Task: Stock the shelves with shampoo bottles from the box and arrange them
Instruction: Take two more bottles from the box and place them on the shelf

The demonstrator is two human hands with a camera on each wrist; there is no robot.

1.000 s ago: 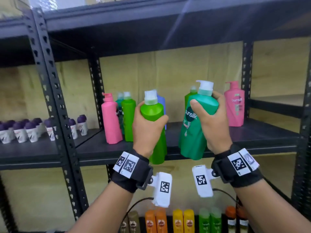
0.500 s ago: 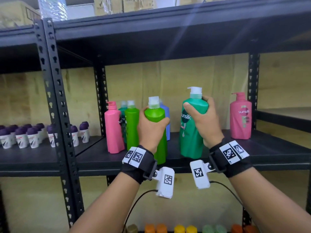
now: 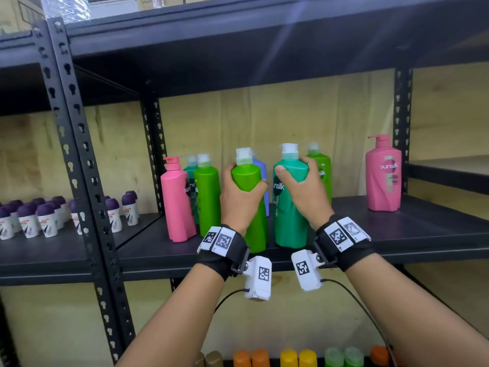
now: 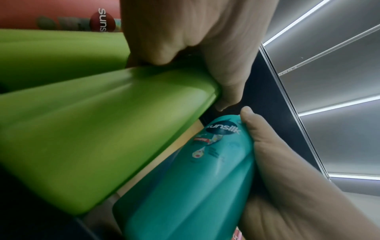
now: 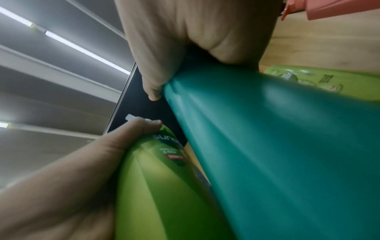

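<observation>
On the far left, small white roll-on bottles with purple caps (image 3: 46,221) stand in rows on the neighbouring shelf, beyond a black perforated upright (image 3: 79,144). Right of that post, on the dark shelf (image 3: 423,229), a pink bottle (image 3: 177,200) stands at the front, with a teal bottle (image 3: 190,170) and a light green bottle (image 3: 207,194) just behind and beside it, so this cluster closes off the left side.

The left hand (image 3: 239,197) is wrapped around the upper body of a bright green bottle (image 3: 251,197), thumb on one side and fingers on the other; the bottle stands upright near the shelf's front edge, its base on or just above the board, which cannot be told apart. It has a plain green back facing the camera and a pale flip cap. A blue bottle (image 3: 262,176) stands right behind it.

The right hand (image 3: 301,189) grips the shoulder of a darker teal bottle (image 3: 287,215) just beside the green one, fingers curled over the top below its white pump; a dark round "sunsilk" label shows on its left face. Behind it stands another green bottle (image 3: 321,168). Well apart to the right, a pink pump bottle (image 3: 383,176) stands alone near the right-hand post.

On the level below, orange, yellow and green caps (image 3: 299,357) show in a row.
</observation>
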